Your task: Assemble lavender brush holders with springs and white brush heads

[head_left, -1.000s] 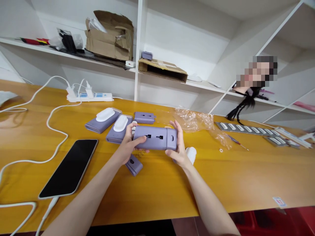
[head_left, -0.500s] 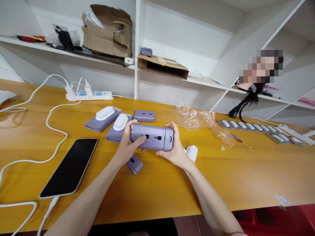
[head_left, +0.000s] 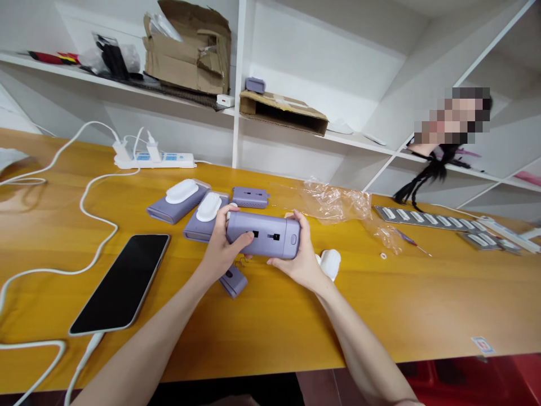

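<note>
Both hands hold a purple plastic housing (head_left: 264, 246) above the table, its long side lying across my view. Two dark slots show in its face, and an end cap with a small oval opening sits at the right end. My left hand (head_left: 224, 242) is closed around the left end, its thumb pressed at the left slot. Around the capped right end, my right hand (head_left: 303, 262) grips with thumb below and fingers above. Just under the housing lies a small purple piece (head_left: 235, 282) with thin wire coils beside it. A white oval part (head_left: 330, 264) rests behind my right wrist.
Two purple cases with white oval tops (head_left: 181, 192) and another slotted purple shell (head_left: 250, 197) lie behind. A phone (head_left: 122, 285) with a white cable is at left. Clear plastic wrap (head_left: 333, 203), a screwdriver (head_left: 407, 238) and a mannequin head's dark braid (head_left: 429, 175) are right.
The view has shifted slightly. My hands keep the same hold on the purple housing, which is tilted a little differently; my left thumb stays at the left slot.
</note>
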### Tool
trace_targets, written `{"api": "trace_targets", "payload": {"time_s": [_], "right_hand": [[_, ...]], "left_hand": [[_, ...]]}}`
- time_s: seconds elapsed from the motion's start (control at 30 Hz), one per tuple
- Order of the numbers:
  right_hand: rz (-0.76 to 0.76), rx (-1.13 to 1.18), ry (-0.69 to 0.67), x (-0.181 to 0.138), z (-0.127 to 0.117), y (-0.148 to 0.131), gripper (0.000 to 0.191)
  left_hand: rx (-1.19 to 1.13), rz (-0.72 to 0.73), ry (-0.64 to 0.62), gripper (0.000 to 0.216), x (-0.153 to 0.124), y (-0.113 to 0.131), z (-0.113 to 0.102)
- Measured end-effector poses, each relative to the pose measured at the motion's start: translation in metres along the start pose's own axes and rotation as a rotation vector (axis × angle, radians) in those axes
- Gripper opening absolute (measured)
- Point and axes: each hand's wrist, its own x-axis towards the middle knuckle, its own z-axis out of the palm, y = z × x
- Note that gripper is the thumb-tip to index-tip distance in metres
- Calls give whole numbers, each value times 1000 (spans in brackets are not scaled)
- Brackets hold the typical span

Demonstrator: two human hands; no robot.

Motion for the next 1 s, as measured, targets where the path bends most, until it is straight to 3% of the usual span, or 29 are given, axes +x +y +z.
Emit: {"api": "trace_targets", "payload": {"time_s": [0.13,0.2,0.3,0.43,0.53,0.7,0.9,1.0], "right_hand": [[6,5,-9,-1,-2,-1,105],[-12,36,-28,-2,-3,-2,96],[1,126,6,-1,-4,-3,61],[127,257,227,5,-4,5,29],[223,417,306,12,-10,17,27],[331,648,295,18,-24,31,29],[369,716,213,17,-26,30,30],[394,721,205,18,-26,30,30]], "left_hand": [[-11,-1,4,48,1,-2,-1],[-13,-2,12,49,2,-3,-1],[-33,-11,6,52,2,-6,2],[-82,-39,-82,62,-1,-9,6],[-163,-135,-222,67,-3,-10,7],[-361,-265,-356,66,-2,-8,4],[-350,-238,-381,69,3,-14,0],[-278,-133,-455,72,2,-19,0]]}}
